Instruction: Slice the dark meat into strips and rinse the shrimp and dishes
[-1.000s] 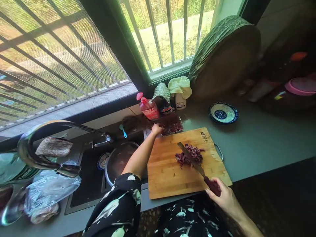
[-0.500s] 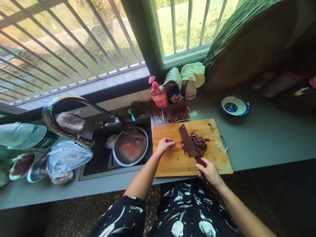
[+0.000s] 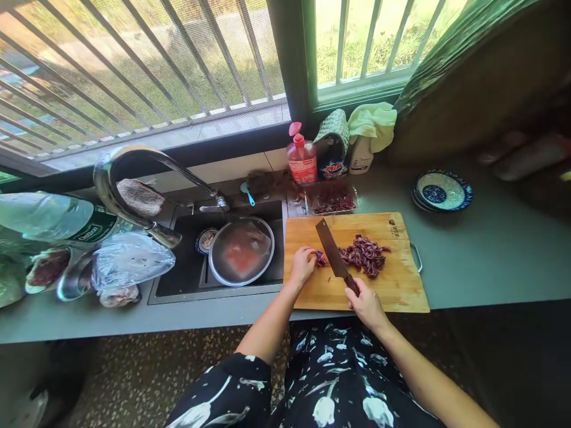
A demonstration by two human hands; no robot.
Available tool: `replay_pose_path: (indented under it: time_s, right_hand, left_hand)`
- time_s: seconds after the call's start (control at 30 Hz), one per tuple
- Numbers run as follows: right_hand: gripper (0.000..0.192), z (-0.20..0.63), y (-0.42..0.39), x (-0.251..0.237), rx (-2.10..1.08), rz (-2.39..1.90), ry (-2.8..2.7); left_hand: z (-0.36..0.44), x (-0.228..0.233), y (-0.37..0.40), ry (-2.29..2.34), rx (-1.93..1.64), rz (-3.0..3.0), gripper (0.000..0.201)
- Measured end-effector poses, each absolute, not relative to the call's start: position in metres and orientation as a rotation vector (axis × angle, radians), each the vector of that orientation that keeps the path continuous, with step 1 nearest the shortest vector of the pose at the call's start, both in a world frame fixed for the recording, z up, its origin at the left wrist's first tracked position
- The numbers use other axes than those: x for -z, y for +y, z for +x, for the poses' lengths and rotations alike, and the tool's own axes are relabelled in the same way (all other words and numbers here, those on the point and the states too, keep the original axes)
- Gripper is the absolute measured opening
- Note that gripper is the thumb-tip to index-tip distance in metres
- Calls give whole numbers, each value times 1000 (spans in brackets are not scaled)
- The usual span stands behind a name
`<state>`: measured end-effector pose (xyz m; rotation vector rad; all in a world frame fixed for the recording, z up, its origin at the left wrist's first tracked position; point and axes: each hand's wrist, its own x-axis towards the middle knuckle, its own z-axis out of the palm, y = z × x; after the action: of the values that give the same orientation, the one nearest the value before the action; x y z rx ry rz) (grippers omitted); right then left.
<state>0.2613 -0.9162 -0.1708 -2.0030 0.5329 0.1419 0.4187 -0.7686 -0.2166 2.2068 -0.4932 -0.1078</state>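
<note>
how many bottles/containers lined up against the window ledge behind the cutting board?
3. Pink pump bottle on the left, dark container under a green cloth in the middle, white bottle under a yellow cloth on the right. The cloths may hide more.

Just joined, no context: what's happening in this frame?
A person stands at a kitchen counter chopping on a wooden board. The right hand grips a cleaver, blade down on the board. The left hand pins a small purple piece just left of the blade. A chopped purple pile lies to the blade's right. A sink with a metal bowl sits left of the board.
</note>
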Motion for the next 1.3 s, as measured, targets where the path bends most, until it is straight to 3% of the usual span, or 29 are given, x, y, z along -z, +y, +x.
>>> replay_pose_path:
  time_s: [0.2, 0.3, 0.5, 0.83, 1.03, 1.2, 1.3]
  right_hand:
    - [27, 269, -902, 170, -93, -2173, 589]
    - [26, 270, -896, 170, -115, -2187, 603]
    - [28, 273, -880, 174, -117, -2188, 559]
    - [30, 271, -872, 178, -70, -2370, 499]
    - [31, 271, -876, 186, -60, -2398, 529]
    - [32, 269, -878, 183, 3, -2319, 520]
    - [32, 268, -879, 181, 25, -2301, 556]
  left_hand:
    - [418, 220, -774, -769, 168, 2213, 21]
    - [420, 227, -772, -640, 187, 2156, 11]
    - [418, 240, -763, -463, 208, 1988, 8]
    - [417, 240, -762, -388, 284, 1920, 24]
    - [415, 238, -764, -400, 223, 1942, 11]
    - [416, 242, -769, -378, 273, 1922, 25]
    - [416, 240, -774, -446, 210, 2056, 24]
